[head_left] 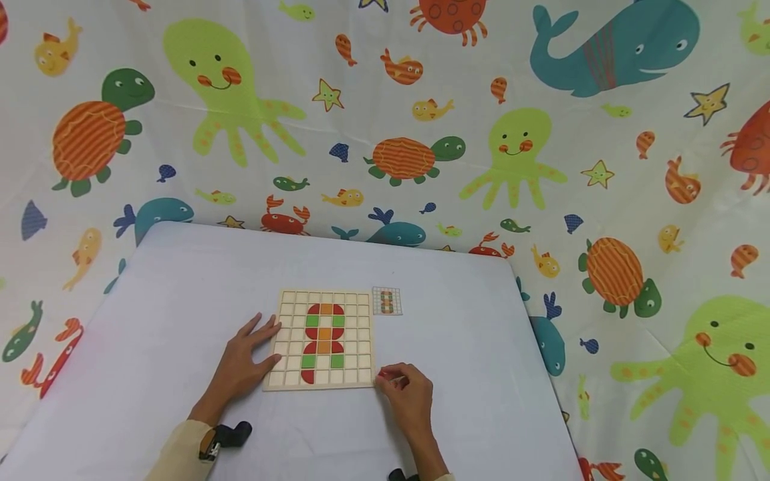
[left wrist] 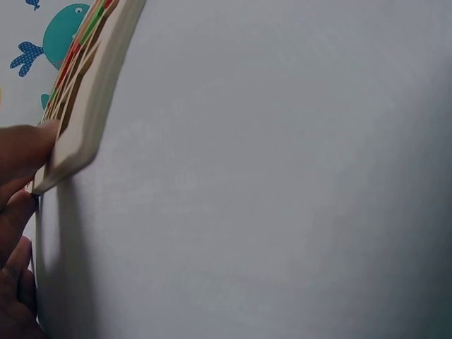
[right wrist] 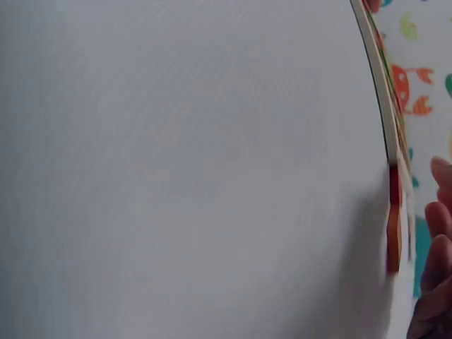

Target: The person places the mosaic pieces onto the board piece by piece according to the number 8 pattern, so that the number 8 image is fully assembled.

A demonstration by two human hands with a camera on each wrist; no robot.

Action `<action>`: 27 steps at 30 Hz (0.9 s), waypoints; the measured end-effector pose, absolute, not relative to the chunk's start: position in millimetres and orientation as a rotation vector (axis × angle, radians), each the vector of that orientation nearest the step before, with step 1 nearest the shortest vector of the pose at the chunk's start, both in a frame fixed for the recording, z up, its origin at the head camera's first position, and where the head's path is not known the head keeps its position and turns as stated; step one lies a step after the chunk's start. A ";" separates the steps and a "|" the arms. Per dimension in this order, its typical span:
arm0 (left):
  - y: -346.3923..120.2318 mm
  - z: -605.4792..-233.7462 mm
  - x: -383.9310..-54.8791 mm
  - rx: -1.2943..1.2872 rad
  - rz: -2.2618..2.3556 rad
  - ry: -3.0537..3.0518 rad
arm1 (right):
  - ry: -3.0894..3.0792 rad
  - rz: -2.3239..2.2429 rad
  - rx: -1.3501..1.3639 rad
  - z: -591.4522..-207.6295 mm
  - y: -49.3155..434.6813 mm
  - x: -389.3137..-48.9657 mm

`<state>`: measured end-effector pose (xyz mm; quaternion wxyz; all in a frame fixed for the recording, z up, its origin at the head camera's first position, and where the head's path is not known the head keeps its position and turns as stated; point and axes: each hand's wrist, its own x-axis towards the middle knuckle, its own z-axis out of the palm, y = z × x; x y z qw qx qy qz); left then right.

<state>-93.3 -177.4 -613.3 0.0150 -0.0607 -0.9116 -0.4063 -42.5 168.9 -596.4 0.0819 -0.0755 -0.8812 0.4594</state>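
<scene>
A square wooden grid board (head_left: 365,337) lies on the table. Red quarter-rounds and green and orange squares in its cells form a figure-eight-like shape. At its left edge my left hand (head_left: 239,361) steadies the board, fingers mostly straight; the thumb touches its face. My right hand (head_left: 411,397) is by the near right corner, fingers bent, with a speck of red at the fingertips. In the right wrist view a red piece (right wrist: 394,185) and an orange piece (right wrist: 393,240) lie beside the board, apart from the visible fingers. Whether the thumb and index finger pinch anything is unclear.
A small pattern card (head_left: 387,301) with a similar coloured figure lies right of the board's far corner. White cloth covers the table (head_left: 475,347). Behind it hangs a curtain (head_left: 385,120) printed with sea animals.
</scene>
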 end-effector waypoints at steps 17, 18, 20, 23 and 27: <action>-176.8 -613.2 -92.8 -0.190 -1.274 -2.832 | -2.968 1.244 -0.144 -589.6 211.8 -33.9; -176.8 -613.8 -92.8 -0.191 -1.272 -2.828 | -2.984 1.249 -0.138 -588.7 211.3 -34.4; -177.0 -614.8 -92.9 -0.192 -1.271 -2.827 | -3.003 1.250 -0.102 -587.7 210.6 -35.2; -177.5 -614.8 -93.5 -0.183 -1.273 -2.842 | -3.000 1.266 -0.077 -588.1 210.2 -36.2; -177.6 -614.0 -94.1 -0.172 -1.274 -2.864 | -2.965 1.363 -0.055 -590.2 211.2 -37.6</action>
